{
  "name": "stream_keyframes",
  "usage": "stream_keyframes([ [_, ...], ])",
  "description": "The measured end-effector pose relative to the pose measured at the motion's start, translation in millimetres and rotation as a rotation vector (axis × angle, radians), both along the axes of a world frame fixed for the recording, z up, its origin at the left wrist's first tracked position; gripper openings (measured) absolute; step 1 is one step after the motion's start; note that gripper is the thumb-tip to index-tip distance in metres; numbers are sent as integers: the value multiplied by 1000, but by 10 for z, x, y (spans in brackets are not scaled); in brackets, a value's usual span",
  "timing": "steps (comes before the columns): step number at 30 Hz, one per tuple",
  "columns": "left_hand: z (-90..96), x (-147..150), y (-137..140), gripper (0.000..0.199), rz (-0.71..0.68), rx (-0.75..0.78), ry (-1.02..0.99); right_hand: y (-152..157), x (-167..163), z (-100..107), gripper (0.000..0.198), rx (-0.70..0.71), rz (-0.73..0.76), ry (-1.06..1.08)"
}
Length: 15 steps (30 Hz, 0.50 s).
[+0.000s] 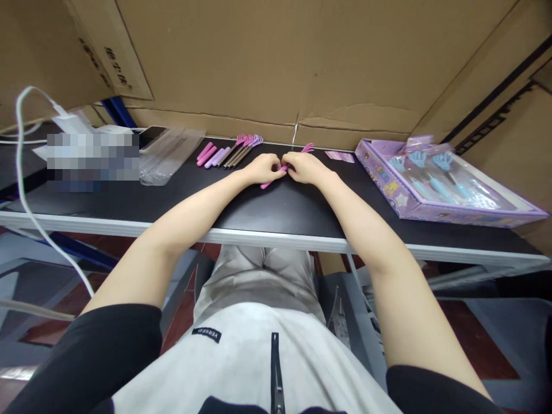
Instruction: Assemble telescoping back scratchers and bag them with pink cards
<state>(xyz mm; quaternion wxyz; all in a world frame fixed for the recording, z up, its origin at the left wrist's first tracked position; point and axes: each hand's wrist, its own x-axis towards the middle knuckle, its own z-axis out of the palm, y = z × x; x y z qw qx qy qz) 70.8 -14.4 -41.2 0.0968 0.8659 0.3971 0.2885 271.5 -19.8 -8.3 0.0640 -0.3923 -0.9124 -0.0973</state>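
Both hands meet over the middle of the black table, closed on a pink back scratcher [267, 185]. My left hand [264, 168] pinches its pink handle, whose end sticks out below the fingers. My right hand [305, 167] grips further along, and a pink claw head pokes out beyond its knuckles. The fingers hide the stretch between. Left of the hands lie several metal rods with pink and purple claw heads [248, 140]. Beside them are loose pink handles [207, 154] and purple handles [218, 157]. Small pink-purple cards [340, 156] lie right of my right hand.
A purple display box [407, 210] with blue back scratchers in clear wrapping stands at the right. Clear plastic bags [166, 158] lie at the left, near a white cable [21, 155]. Cardboard [267, 63] walls the back; a metal edge [276, 238] runs along the front.
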Motion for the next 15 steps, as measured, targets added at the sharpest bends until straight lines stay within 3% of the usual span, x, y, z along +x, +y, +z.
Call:
stream_keyframes([
  [8, 138, -6, -104, 22, 92, -124, -171, 36, 39, 43, 38, 165, -74, 93],
  [15, 178, -154, 5, 30, 99, -184, -192, 52, 107, 102, 39, 250, -113, 179],
])
